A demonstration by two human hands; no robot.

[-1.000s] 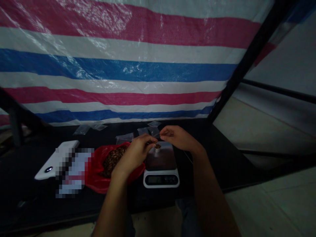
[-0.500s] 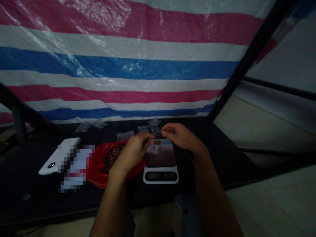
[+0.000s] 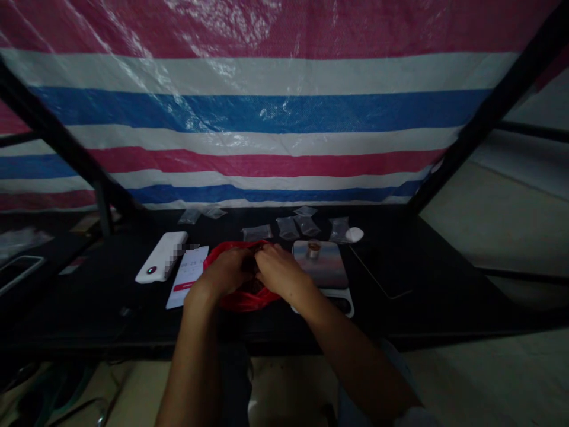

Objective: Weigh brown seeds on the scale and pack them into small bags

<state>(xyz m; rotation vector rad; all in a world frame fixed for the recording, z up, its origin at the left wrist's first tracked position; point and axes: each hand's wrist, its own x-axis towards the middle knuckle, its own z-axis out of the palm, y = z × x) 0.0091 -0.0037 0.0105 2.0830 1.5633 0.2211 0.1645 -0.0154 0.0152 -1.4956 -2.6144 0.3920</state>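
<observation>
My left hand (image 3: 229, 270) reaches into the red plastic bag (image 3: 249, 303) from the left, its fingers bent down over the contents. From the right, my right hand (image 3: 278, 267) dips into the same bag, fingertips close to those of the left. Both hands look closed, but their fingertips are hidden. Small dark-brown pieces (image 3: 252, 286) like beans or beads lie in the bag. Beside it, a white digital scale (image 3: 322, 270) carries a small round metal container (image 3: 313, 250) with brown contents. My right wrist covers part of the scale's display.
A phone with a lit screen (image 3: 190, 273) and a white power bank (image 3: 160, 258) lie left of the bag. Several clear plastic bags (image 3: 287, 228) lie behind, with a white round disc (image 3: 354, 235) at right. A striped sheet (image 3: 267, 142) hangs behind the black table.
Both hands have moved from above the scale, left and down into the red bag. The small container stays on the scale. The camera view has shifted, showing more of the table's left side.
</observation>
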